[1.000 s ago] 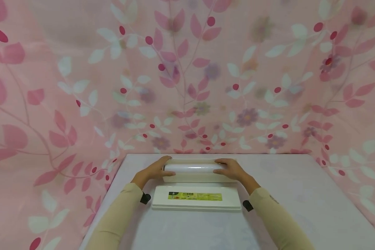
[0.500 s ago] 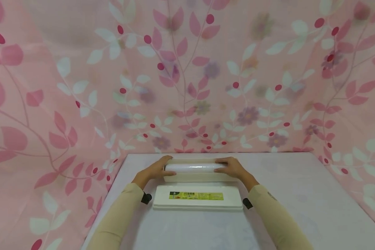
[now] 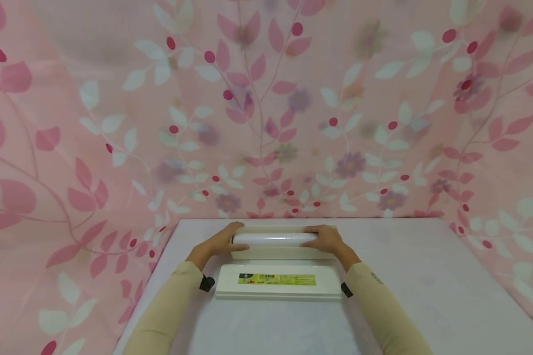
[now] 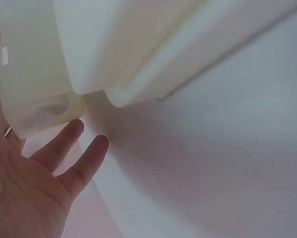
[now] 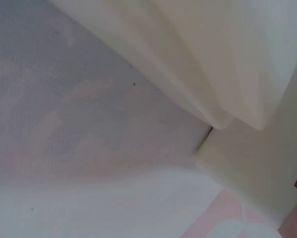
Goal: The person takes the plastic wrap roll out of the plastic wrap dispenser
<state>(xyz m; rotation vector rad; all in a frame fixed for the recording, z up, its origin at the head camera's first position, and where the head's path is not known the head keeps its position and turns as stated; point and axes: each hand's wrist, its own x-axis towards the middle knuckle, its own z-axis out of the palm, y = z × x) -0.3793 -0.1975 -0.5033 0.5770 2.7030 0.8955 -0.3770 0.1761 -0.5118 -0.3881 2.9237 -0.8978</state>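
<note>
A shiny roll of cling film [image 3: 275, 239] lies lengthwise in an open, off-white box [image 3: 275, 254] near the table's far edge. My left hand [image 3: 218, 241] grips the roll's left end, thumb in front and a finger behind. At the other end, my right hand [image 3: 330, 240] holds the roll between thumb and fingers. In the left wrist view, two fingertips [image 4: 96, 148] extend loosely beside the box end. The right wrist view catches only a sliver of that hand at the lower right corner. Just nearer than the box sits its off-white lid [image 3: 275, 292], with a green-and-yellow label.
A pale cloth covers the table [image 3: 426, 286]. Pink floral curtains [image 3: 266, 108] surround it at the back and both sides. Black wrist-camera mounts [image 3: 207, 283] flank the lid, close to its ends.
My right hand has shifted slightly left along the roll. The left hand, box and lid look unchanged, apart from small head-camera motion.
</note>
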